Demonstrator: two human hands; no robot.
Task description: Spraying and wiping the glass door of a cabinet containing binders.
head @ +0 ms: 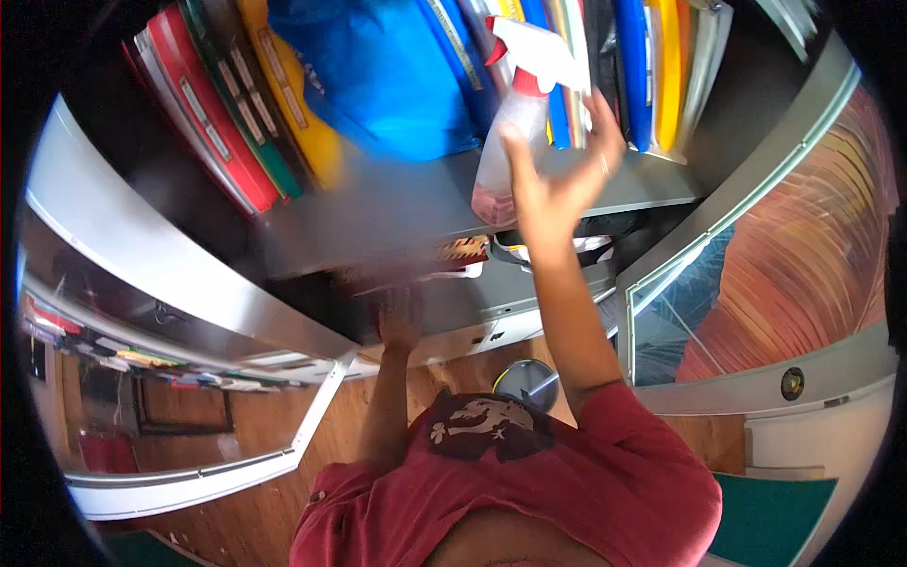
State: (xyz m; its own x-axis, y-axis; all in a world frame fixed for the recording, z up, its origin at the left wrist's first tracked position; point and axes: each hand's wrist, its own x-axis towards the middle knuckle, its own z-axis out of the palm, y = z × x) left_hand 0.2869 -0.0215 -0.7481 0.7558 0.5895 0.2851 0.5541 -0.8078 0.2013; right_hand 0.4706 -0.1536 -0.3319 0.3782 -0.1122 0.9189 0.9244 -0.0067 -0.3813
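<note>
A clear spray bottle [499, 159] with a white and red trigger head stands near the front edge of a grey shelf [638, 186], a little pinkish liquid in its bottom. My right hand [560, 177] is at its right side, thumb and fingers spread around it; whether they touch it is unclear. Lower and to the left, my left hand [399, 319] is blurred at the shelf below, by a dark reddish blurred thing [368, 278]; its grip cannot be made out. Behind the bottle are a blue bag [382, 78] and upright folders [655, 78].
Red, green and yellow folders [212, 120] lean at the upper left. Open glass-paned doors flank me, a white-framed one [234, 473] at left and a grey-framed one [708, 393] at right. A round grey object [528, 383] is below, over the wooden floor [340, 418].
</note>
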